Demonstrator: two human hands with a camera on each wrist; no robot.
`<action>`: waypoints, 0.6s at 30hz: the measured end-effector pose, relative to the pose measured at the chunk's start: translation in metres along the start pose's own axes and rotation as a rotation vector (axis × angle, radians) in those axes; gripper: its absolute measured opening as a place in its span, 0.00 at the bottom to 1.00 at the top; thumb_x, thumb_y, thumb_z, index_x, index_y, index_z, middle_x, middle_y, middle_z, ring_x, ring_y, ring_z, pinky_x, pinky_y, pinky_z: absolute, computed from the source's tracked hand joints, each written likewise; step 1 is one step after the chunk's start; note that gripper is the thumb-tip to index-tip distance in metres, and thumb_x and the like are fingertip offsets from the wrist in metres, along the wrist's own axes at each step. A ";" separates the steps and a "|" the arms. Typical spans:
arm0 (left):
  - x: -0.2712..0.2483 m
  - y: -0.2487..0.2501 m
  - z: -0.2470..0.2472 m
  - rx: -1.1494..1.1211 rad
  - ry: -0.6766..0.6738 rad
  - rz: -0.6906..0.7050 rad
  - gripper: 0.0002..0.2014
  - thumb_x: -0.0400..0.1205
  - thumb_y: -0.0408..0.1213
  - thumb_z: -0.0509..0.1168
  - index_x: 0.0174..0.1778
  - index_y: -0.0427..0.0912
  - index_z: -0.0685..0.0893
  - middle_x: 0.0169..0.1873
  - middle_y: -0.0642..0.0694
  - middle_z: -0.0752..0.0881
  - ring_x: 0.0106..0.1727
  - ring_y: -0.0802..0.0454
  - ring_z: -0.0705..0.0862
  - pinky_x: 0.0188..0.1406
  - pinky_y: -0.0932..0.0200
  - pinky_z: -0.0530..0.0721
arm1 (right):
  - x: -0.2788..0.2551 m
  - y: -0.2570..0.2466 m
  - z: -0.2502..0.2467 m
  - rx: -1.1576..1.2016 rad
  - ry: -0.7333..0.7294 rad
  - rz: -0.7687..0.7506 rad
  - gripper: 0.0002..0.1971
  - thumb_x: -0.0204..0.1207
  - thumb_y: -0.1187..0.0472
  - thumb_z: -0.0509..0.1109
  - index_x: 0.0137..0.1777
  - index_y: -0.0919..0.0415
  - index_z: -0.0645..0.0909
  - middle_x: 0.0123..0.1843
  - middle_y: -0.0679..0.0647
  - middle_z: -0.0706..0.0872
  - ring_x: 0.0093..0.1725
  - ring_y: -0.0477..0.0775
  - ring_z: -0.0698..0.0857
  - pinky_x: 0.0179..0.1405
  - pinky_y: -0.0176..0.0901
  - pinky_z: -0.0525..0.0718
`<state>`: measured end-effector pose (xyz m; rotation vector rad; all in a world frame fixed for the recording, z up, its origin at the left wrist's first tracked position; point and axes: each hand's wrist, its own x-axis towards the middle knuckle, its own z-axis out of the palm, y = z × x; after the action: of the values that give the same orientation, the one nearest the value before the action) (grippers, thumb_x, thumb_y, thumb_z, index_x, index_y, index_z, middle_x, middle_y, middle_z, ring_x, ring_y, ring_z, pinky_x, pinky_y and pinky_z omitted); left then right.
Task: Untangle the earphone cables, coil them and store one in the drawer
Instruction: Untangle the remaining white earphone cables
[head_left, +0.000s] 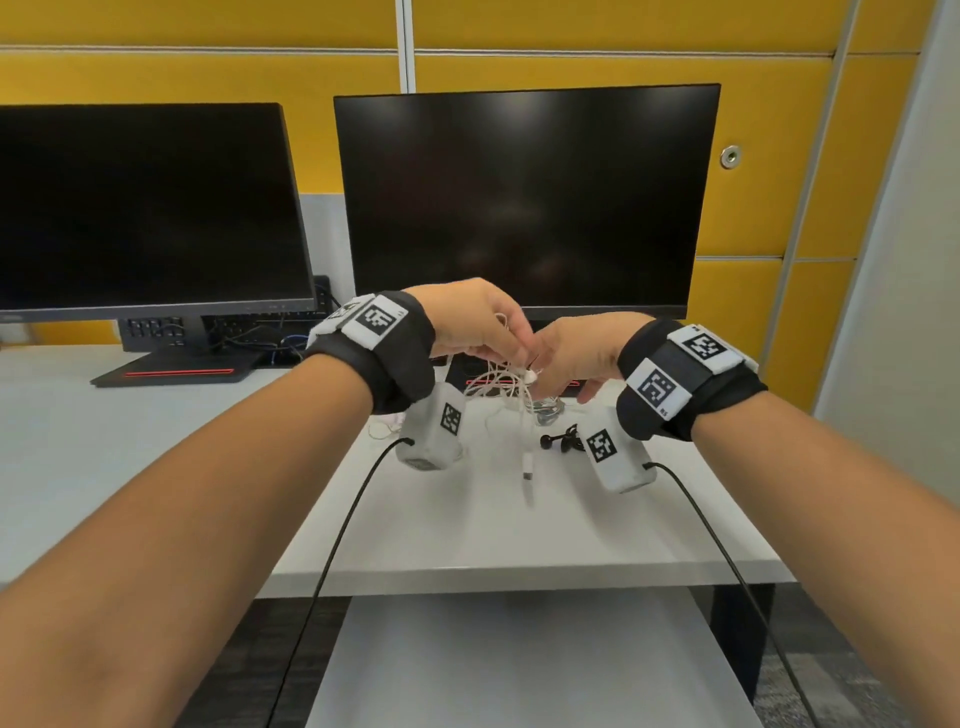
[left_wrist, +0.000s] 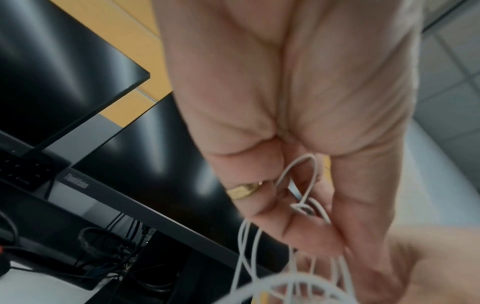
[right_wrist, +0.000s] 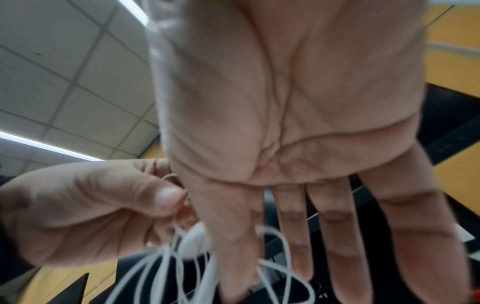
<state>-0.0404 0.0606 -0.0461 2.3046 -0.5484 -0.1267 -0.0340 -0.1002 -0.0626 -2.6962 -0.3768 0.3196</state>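
Item: white earphone cable (head_left: 501, 376), a tangled bundle held in the air above the middle of the white desk (head_left: 156, 441), in front of the right-hand monitor (head_left: 524, 197). Its loops hang slack below the hands, and one strand drops nearly straight down, long axis vertical, ending in a white plug (head_left: 528, 473) that points at the desk surface. A white earbud (head_left: 530, 375) shows at the top of the bundle between the two hands. Left hand (head_left: 475, 322): fingers and thumb curled, pinching the cable; in the left wrist view a loop passes between the fingers beside a gold ring (left_wrist: 242, 190). Right hand (head_left: 571, 358): the index finger and thumb meet at the bundle, while the other fingers stretch straight and spread, as the right wrist view shows. Second item: black earphones (head_left: 561, 440), lying on the desk below the right hand, toward the front edge. Fixtures: left-hand monitor (head_left: 145, 208), dark, at the back edge; the lettering "ThinkVision" can be read on a monitor bezel (left_wrist: 78, 183) in the left wrist view. Both wrists carry black straps with square black-and-white coded markers (head_left: 376, 318), otherwise unlabelled.
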 end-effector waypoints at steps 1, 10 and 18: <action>-0.001 0.000 -0.002 -0.077 0.017 0.016 0.11 0.77 0.24 0.72 0.52 0.40 0.87 0.50 0.41 0.89 0.48 0.51 0.88 0.44 0.65 0.87 | 0.002 0.000 0.002 0.055 0.036 -0.013 0.16 0.79 0.59 0.73 0.66 0.53 0.79 0.62 0.54 0.86 0.57 0.52 0.86 0.59 0.54 0.88; 0.010 -0.024 0.001 -0.181 0.218 0.057 0.31 0.75 0.23 0.71 0.71 0.52 0.71 0.59 0.46 0.78 0.54 0.49 0.84 0.47 0.58 0.87 | 0.012 -0.010 -0.007 0.728 0.214 -0.082 0.11 0.88 0.57 0.58 0.58 0.61 0.81 0.51 0.58 0.90 0.46 0.56 0.89 0.43 0.49 0.87; 0.032 -0.052 -0.004 -0.231 0.544 0.060 0.13 0.81 0.33 0.69 0.61 0.45 0.79 0.45 0.47 0.84 0.45 0.53 0.85 0.36 0.65 0.84 | 0.041 -0.001 -0.009 0.964 0.353 -0.064 0.28 0.86 0.37 0.48 0.43 0.58 0.80 0.27 0.50 0.73 0.22 0.45 0.68 0.23 0.37 0.68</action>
<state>0.0078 0.0823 -0.0772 1.9779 -0.3004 0.4336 0.0063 -0.0903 -0.0615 -1.7375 -0.1375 -0.0167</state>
